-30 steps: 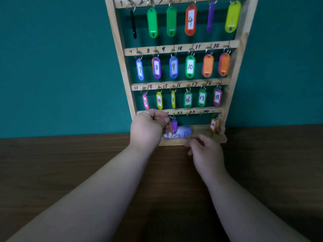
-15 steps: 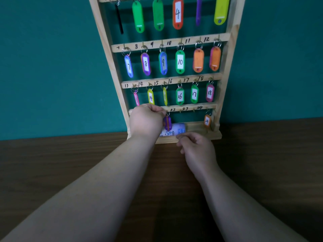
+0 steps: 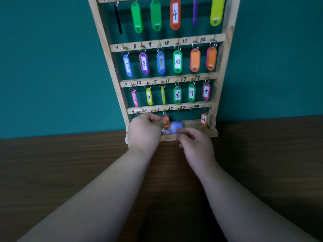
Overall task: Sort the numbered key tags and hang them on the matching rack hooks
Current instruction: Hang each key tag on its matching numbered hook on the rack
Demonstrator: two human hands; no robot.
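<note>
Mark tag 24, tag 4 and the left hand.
tag 24 (image 3: 203,119), head view, on its white label.
tag 4 (image 3: 175,13), head view, on its white label.
left hand (image 3: 144,132), head view, on the back of the hand.

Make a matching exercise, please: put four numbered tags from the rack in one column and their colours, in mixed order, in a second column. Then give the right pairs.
Column one:
1. tag 7
2. tag 10
3. tag 14
4. tag 24

Column two:
A. orange
B. yellow
C. blue
D. green

Right pairs: 1-C, 2-D, 3-B, 4-A.
</note>
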